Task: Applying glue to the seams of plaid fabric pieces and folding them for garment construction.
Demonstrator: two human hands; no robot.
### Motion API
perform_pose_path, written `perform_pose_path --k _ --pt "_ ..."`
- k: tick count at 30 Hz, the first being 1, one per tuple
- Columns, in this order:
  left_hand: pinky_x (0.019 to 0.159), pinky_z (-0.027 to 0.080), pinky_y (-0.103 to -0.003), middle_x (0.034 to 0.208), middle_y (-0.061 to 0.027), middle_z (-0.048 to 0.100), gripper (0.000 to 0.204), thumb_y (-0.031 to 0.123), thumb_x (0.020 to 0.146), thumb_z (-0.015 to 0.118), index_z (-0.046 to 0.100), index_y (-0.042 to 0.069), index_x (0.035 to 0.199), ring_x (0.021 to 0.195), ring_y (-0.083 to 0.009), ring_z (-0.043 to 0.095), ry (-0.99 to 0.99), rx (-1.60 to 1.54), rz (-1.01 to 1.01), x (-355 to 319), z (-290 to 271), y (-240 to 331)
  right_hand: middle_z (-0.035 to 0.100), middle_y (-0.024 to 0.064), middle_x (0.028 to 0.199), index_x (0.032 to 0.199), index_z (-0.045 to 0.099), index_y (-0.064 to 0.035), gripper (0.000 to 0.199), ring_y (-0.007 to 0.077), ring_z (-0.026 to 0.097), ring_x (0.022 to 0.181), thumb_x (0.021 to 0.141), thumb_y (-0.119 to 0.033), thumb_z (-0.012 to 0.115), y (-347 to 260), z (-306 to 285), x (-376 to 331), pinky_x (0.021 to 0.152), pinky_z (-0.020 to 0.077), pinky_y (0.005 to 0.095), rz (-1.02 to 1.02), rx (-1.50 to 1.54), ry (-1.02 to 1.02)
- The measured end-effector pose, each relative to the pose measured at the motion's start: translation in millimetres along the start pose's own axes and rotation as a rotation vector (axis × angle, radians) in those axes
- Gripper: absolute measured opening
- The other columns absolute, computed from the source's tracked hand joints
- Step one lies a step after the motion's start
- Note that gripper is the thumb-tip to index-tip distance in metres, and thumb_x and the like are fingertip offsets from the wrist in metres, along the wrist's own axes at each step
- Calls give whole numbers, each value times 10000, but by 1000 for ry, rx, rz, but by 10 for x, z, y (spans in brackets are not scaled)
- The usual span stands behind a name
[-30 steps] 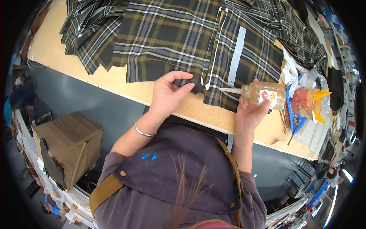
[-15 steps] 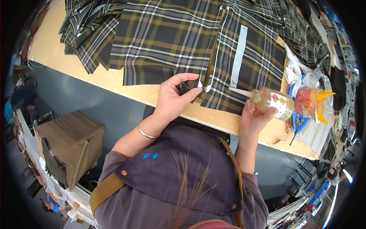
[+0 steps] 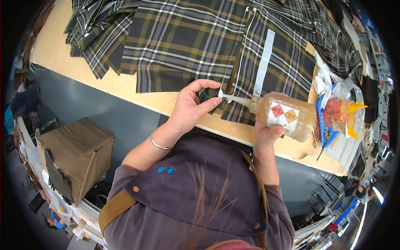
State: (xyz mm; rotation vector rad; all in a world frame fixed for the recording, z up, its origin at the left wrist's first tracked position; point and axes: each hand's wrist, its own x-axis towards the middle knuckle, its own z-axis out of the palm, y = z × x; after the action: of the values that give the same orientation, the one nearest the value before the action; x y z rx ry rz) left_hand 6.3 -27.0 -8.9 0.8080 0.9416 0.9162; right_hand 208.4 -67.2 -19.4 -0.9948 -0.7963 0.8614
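My left hand (image 3: 192, 107) pinches a small dark fabric piece (image 3: 209, 96) at the tabletop's (image 3: 125, 87) near edge; my right hand (image 3: 266, 131) grips the glue bottle (image 3: 283, 114). I'd squeeze gently, nozzle touching.

A small dark piece (image 3: 207, 95) is pinched in the left hand (image 3: 189, 109). A glue bottle (image 3: 283, 115) is held sideways by the right hand (image 3: 266, 134), its tip touching the piece. Plaid cloth (image 3: 187, 41) is spread on the tabletop (image 3: 54, 54).
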Motion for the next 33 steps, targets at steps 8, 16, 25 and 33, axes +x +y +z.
perform_pose_path --k 8,16,25,33 --pt "638 465 -128 1070 4 577 337 -34 811 690 595 26 1129 785 2 574 -17 23 12 -7 19 36 466 88 1171 1313 361 -65 982 187 533 1071 649 -700 707 -74 96 33 880 498 313 -236 -223 -10" --pt "581 443 -131 1012 3 603 312 -31 817 687 597 24 1110 728 10 566 0 -17 110 -21 72 37 460 100 1139 1267 381 -59 949 198 521 1070 649 -697 713 -95 -31 73 894 476 319 -317 -368 -88" --pt "587 445 -123 1061 8 579 342 -39 807 689 590 27 1127 757 9 564 -24 17 106 -21 29 -21 462 107 1157 1304 365 -63 962 191 508 1077 652 -665 738 -126 37 59 885 474 325 -316 -294 -87" --pt "591 431 -126 1074 -2 580 349 -52 796 685 590 25 1123 764 2 553 -28 24 152 -40 43 7 465 119 1210 1332 355 -58 946 210 512 1090 695 -664 704 -136 57 43 937 452 338 -242 -155 -18"
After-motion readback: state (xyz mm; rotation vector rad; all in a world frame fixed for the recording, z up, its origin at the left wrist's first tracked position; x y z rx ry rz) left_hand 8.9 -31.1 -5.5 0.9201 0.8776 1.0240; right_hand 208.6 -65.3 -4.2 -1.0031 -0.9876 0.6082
